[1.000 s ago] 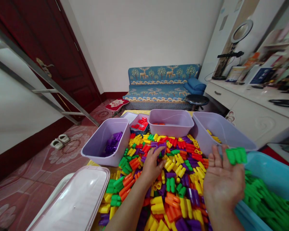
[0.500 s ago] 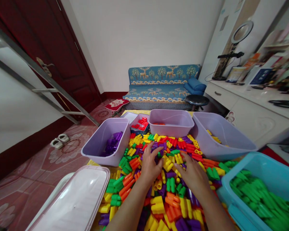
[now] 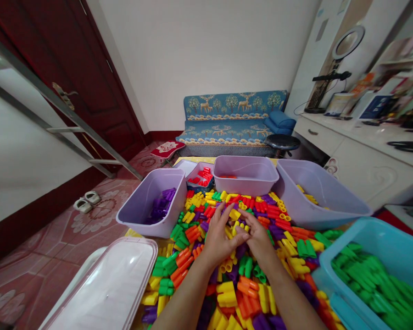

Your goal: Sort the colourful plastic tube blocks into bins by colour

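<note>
Red, yellow, green, orange, purple blocks [image 3: 258, 270]; lilac tubs [image 3: 151, 201]; a light-blue bin [image 3: 382, 233]; a blue deer-and-tree-patterned sofa [image 3: 232, 117]

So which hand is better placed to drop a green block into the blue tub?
Probably the right hand: it rests on the block pile nearer the blue tub at the right edge; the left hand would have to cross over it.

view: head | mount: worn on person's head | facing: forward and down | range: close above block pile [image 3: 227, 293]
</note>
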Motion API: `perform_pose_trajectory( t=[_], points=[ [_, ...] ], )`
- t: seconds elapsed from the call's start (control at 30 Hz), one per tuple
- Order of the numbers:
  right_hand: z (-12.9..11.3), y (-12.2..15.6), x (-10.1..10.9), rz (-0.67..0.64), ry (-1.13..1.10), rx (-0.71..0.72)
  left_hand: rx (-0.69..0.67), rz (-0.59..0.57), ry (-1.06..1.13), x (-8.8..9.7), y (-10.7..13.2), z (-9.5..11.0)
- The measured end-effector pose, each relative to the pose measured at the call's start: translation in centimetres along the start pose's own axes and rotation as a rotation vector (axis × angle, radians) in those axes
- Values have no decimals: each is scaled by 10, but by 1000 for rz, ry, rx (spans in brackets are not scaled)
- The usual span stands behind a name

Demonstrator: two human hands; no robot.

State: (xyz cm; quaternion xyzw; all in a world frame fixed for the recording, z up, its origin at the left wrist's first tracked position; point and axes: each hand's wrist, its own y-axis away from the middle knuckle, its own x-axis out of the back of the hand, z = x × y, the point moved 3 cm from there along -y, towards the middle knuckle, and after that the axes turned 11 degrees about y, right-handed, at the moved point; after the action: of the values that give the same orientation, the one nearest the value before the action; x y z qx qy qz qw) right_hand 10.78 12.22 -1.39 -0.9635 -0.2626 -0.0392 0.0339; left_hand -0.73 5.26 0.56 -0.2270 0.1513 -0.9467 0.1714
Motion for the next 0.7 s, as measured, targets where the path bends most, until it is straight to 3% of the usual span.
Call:
perform_pose_trajectory(
  t=[0.17, 0.37, 0.53, 0.7],
  points=[
    [1, 2, 4, 102, -60, -48, -47, -87, -7, -4, -1, -6],
    [0, 1, 9, 43, 325, 48, -65, -88, 41, -5, -5, -11],
    [-17, 5, 7, 2, 561, 176, -85, -115, -17, -5, -3, -12],
    [-31, 6, 14, 129, 613, 267, -106, -116, -59, -6, -2, -10]
  ],
)
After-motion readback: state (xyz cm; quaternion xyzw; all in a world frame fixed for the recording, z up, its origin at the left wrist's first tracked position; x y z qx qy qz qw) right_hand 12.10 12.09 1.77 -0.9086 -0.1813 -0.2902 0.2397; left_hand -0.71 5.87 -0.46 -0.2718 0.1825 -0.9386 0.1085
